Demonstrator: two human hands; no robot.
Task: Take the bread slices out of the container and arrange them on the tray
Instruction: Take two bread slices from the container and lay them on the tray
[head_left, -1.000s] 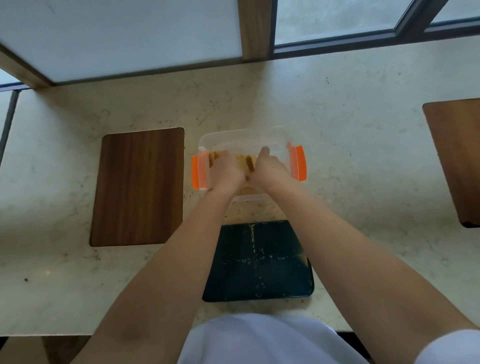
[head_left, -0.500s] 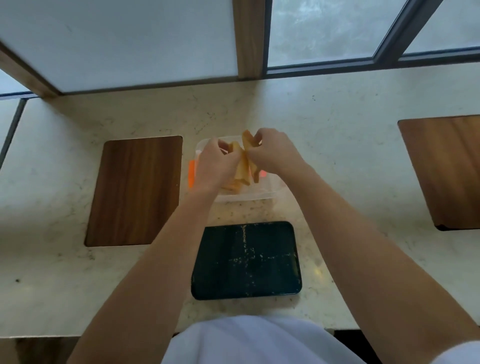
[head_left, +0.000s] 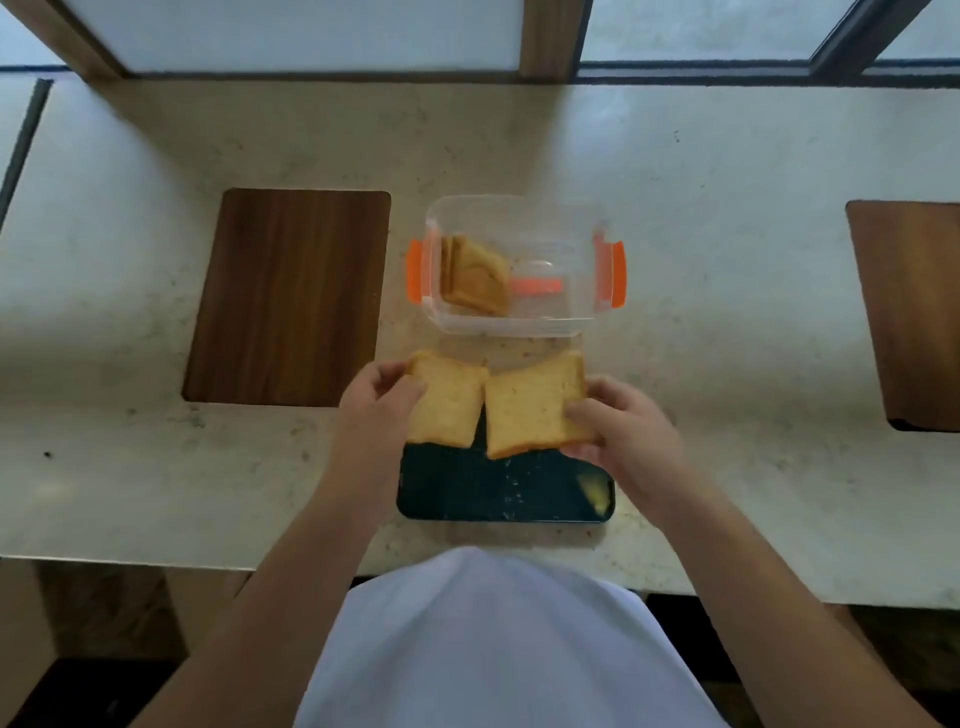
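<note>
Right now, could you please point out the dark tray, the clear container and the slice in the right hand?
Dark tray (head_left: 483, 493): head view, on its bare near half.
Clear container (head_left: 550, 319): head view, on its near wall.
Slice in the right hand (head_left: 527, 408): head view, on the slice's middle.

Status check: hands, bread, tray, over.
Left hand and right hand each hold one golden bread slice over the dark rectangular tray. More slices in the clear orange-latched container. Nothing blocking.

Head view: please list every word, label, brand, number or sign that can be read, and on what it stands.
None can be read. The container, the tray, the bread slices and both wooden boards show no printing. The light marks on the tray look like crumbs, not writing.
</note>
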